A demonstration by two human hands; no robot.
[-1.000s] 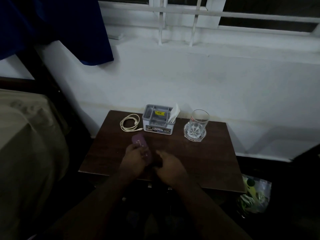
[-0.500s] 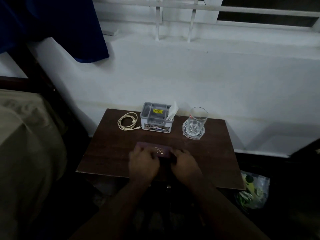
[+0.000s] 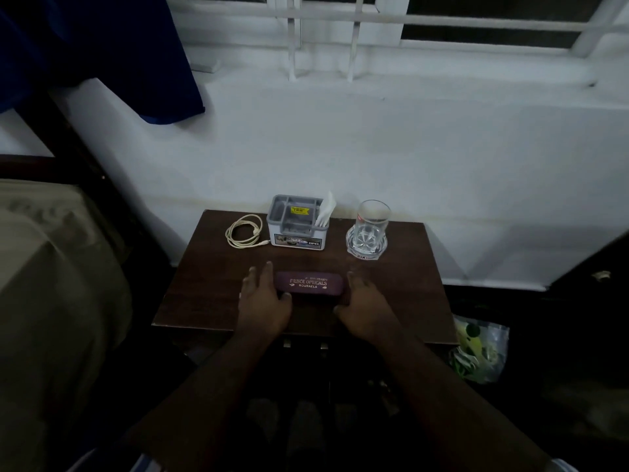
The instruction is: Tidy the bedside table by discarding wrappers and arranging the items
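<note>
Head view: spectacle case (image 3: 309, 283) now uncovered, flat between slack-fingered left hand (image 3: 263, 301) and right hand (image 3: 364, 301).

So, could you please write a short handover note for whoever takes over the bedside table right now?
Left hand and right hand: fingers straight, flanking the ends of the maroon spectacle case, which lies flat and square at the front middle of the table.
Back row: coiled cable, grey organiser, glass on its coaster.
Done: no wrappers visible on the table.
Left: release the case and check alignment.
</note>
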